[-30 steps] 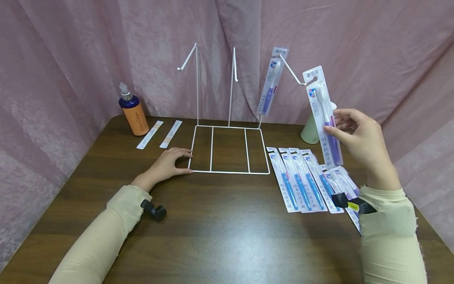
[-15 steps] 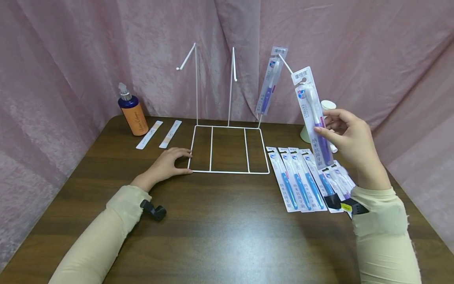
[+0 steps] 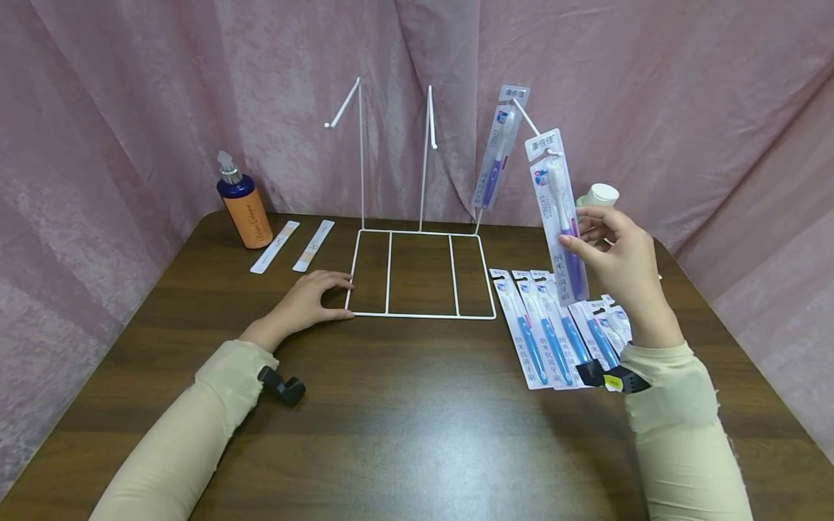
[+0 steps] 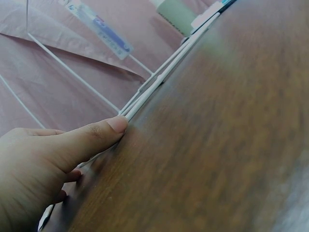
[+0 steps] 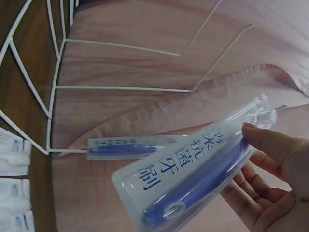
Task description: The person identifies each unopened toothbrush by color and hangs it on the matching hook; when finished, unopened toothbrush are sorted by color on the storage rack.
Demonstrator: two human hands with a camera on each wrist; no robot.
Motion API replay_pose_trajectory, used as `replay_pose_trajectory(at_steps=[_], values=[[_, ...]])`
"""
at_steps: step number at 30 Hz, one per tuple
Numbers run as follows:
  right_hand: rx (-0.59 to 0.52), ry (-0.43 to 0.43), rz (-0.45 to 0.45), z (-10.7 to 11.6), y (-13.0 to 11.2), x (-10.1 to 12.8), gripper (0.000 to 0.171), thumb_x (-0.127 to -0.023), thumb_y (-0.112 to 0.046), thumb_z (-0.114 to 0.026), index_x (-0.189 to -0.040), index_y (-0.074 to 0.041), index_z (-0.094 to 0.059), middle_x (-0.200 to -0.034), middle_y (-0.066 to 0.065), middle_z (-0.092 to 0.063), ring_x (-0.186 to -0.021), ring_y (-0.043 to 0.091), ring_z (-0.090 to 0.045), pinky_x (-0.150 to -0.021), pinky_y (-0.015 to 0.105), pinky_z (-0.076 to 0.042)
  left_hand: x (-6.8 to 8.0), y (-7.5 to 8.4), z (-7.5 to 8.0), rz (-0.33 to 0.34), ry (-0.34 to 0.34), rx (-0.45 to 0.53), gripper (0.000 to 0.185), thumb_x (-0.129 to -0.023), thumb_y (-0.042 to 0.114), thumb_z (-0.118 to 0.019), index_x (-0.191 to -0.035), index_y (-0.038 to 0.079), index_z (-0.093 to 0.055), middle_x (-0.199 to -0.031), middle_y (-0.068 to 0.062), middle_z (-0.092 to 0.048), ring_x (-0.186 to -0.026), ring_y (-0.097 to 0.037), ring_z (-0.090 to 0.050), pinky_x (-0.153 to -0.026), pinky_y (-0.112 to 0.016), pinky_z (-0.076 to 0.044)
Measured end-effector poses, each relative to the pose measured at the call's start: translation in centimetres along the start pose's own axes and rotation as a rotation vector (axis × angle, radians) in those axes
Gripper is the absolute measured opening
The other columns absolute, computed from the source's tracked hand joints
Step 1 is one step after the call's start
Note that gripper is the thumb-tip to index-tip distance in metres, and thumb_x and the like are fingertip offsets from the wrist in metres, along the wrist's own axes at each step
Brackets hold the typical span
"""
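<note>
My right hand [image 3: 615, 253] pinches a packaged purple toothbrush [image 3: 558, 217] and holds it upright, its hang hole on the tip of the right hook [image 3: 531, 126] of the white wire rack [image 3: 420, 315]. In the right wrist view the same pack [image 5: 193, 166] lies across my fingers. Another purple toothbrush pack [image 3: 498, 152] hangs further back on that hook. My left hand [image 3: 306, 300] rests flat on the table, fingertips touching the rack's base at its front left corner [image 4: 126, 116].
Several blue toothbrush packs [image 3: 547, 329] lie in a row right of the rack. A pump bottle [image 3: 242, 206] and two flat sachets [image 3: 293, 246] sit at the back left. A pale cup [image 3: 596, 195] stands behind my right hand. Pink curtain surrounds the brown table [image 3: 404, 412].
My right hand has carried the purple toothbrush pack leftward and further along the right hook. The left hand has stayed still.
</note>
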State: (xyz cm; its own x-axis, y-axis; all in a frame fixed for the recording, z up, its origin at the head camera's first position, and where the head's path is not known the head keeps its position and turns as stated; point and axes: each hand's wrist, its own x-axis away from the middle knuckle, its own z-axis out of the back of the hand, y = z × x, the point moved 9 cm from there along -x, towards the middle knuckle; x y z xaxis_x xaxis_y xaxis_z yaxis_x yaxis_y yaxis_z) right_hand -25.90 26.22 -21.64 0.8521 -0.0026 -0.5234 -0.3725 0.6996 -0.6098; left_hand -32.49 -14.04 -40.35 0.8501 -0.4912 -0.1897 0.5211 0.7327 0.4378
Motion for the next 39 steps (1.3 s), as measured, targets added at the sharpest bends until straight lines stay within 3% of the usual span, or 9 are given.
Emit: replay_pose_trajectory(at_steps=[14,27,30,36,39], values=[[-0.133,0.087,-0.113,-2.8,2.2,-1.5,0.041,-0.084,-0.016,-0.075,-0.121,-0.002,-0.064,-0.082,-0.020,-0.055,-0.079,-0.006,-0.055,-0.073,0.008,-0.047,-0.1,0.0,-0.1,-0.006,0.006,0.014,0.056,-0.076,0.039,-0.080,-0.122,0.010,-0.065,-0.139,-0.009,-0.056,-0.131,-0.034,-0.046,-0.110,-0.059,-0.028],[-0.199,0.122,-0.118,-5.2,2.7,-4.2,0.039,-0.084,-0.011,-0.074,-0.116,0.006,-0.060,-0.079,-0.017,-0.052,-0.069,-0.006,-0.052,-0.069,0.008,-0.045,0.1,-0.1,0.0,0.006,-0.001,0.015,0.055,-0.077,0.038,-0.079,-0.122,0.010,-0.064,-0.139,-0.010,-0.055,-0.132,-0.034,-0.045,-0.111,-0.059,-0.027],[-0.196,0.131,-0.123,-5.7,2.9,-4.8,0.039,-0.085,-0.011,-0.073,-0.117,0.006,-0.060,-0.082,-0.012,-0.055,-0.070,-0.007,-0.053,-0.069,0.008,-0.046,0.1,-0.2,0.0,0.010,-0.003,0.014,0.056,-0.077,0.039,-0.079,-0.122,0.010,-0.064,-0.140,-0.010,-0.055,-0.133,-0.034,-0.044,-0.111,-0.059,-0.027],[-0.203,0.151,-0.143,-6.8,3.4,-6.0,0.039,-0.086,-0.014,-0.073,-0.118,0.003,-0.060,-0.098,0.012,-0.065,-0.074,-0.006,-0.054,-0.072,0.009,-0.047,0.1,-0.2,0.1,0.011,-0.002,0.017,0.057,-0.076,0.039,-0.079,-0.123,0.010,-0.064,-0.140,-0.010,-0.055,-0.133,-0.034,-0.044,-0.111,-0.059,-0.026],[-0.201,0.159,-0.155,-7.4,3.7,-6.6,0.039,-0.086,-0.015,-0.072,-0.119,0.003,-0.060,-0.102,0.015,-0.065,-0.075,-0.006,-0.053,-0.073,0.010,-0.047,0.1,-0.3,-0.1,0.008,-0.005,0.007,0.057,-0.077,0.040,-0.079,-0.123,0.010,-0.064,-0.140,-0.010,-0.055,-0.133,-0.034,-0.044,-0.111,-0.060,-0.027]])
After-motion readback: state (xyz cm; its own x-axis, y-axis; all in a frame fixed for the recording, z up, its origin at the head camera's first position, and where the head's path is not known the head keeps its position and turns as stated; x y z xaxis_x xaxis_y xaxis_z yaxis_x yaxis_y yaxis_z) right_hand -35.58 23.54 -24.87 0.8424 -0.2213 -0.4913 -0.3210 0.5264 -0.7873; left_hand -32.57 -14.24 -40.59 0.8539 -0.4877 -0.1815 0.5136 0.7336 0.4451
